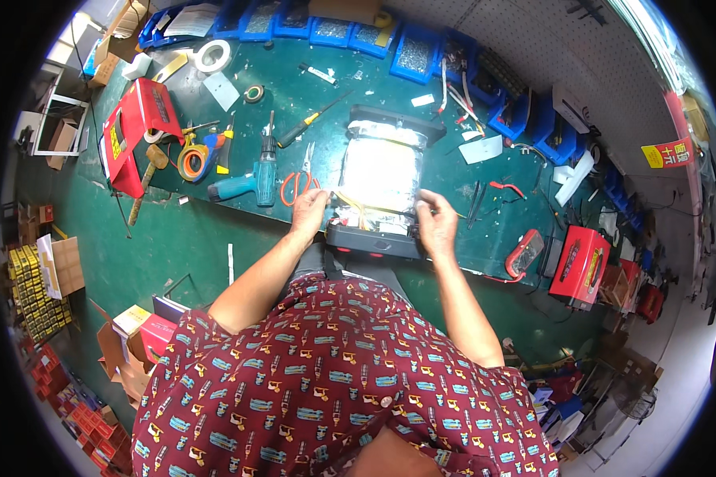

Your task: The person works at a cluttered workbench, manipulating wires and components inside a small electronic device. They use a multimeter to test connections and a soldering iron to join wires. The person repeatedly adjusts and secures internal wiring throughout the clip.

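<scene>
Foil-wrapped pack (379, 173) sits in its black case (374, 238) at the bench edge; my left hand (309, 213) and right hand (436, 222) pinch its near corners, steadying it.

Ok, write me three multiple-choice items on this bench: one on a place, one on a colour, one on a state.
1. Where are the scissors?
A. right of the cordless drill
B. on the floor
C. in a blue bin

2. What colour is the bench top?
A. white
B. green
C. yellow

3. What are the left hand and right hand doing?
A. hanging free
B. holding the drill
C. touching the silver-wrapped pack in its black case

Answers: 1 A, they lie beside the drill; 2 B, green surface throughout; 3 C, both hands at its near end.
</scene>
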Tool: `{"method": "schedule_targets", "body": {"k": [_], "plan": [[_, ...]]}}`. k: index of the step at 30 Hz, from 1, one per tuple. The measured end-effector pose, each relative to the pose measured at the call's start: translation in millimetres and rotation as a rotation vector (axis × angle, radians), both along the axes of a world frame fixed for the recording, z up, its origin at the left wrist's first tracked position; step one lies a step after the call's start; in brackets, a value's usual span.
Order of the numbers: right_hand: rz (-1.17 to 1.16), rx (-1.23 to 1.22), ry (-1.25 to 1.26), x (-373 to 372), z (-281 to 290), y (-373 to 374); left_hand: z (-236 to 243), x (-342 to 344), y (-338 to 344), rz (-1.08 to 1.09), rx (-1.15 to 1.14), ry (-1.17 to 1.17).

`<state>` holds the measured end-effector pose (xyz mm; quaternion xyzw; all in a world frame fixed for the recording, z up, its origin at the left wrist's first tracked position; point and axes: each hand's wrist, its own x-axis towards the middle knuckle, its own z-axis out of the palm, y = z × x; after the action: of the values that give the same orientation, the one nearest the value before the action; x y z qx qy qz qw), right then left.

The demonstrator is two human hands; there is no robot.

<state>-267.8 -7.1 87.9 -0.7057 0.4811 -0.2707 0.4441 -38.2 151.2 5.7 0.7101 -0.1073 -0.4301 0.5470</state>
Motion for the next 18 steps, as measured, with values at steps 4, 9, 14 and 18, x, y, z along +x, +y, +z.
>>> {"method": "schedule_targets", "body": {"k": [4, 9, 14, 18], "plan": [[0.068, 0.153, -0.093, 32.0, -6.1, 8.0, 50.8, -1.4, -12.0, -0.158, -0.11, 0.045], [0.162, 0.378, -0.024, 45.7, -16.2, -1.3, 55.4, -6.4, -44.4, -0.188, -0.175, 0.15], [0.057, 0.624, -0.298, 68.7, 11.6, -5.3, 66.9, -15.4, -68.7, -0.178, -0.211, 0.407], [0.109, 0.616, -0.237, 76.1, 8.9, -18.2, 22.8, -13.6, -72.4, -0.347, -0.189, -0.115]]}}
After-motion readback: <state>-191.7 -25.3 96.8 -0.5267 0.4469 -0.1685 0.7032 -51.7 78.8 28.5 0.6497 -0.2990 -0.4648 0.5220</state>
